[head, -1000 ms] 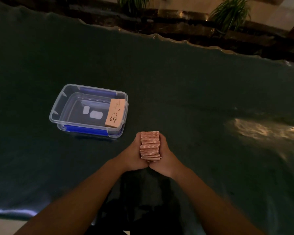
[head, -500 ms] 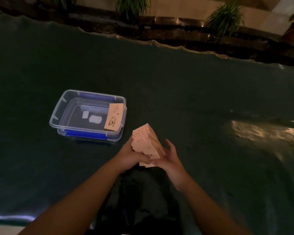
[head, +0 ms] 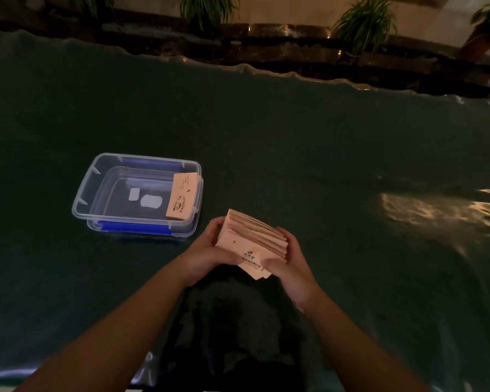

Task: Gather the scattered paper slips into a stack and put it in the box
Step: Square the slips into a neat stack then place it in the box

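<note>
Stack of slips (head: 252,239): matt pinkish paper, printed. Box (head: 96,176): clear smooth plastic, glossy, with blue plastic clips (head: 135,227); one matt paper slip (head: 181,196) inside. Table cover (head: 294,142): dark green cloth, faint sheen, wrinkled at far edge.

Very dim, warm-tinted shot w/ grainy noise in the dark areas. Only bright patch is an orange-ish glare (head: 436,207) on the dark table cover (head: 294,137) at right; a faint pale sheen shows at bottom left, and a heavy shadow sits btwn the forearms. Wide-angle lens bows the far table edge; corners go soft.
</note>
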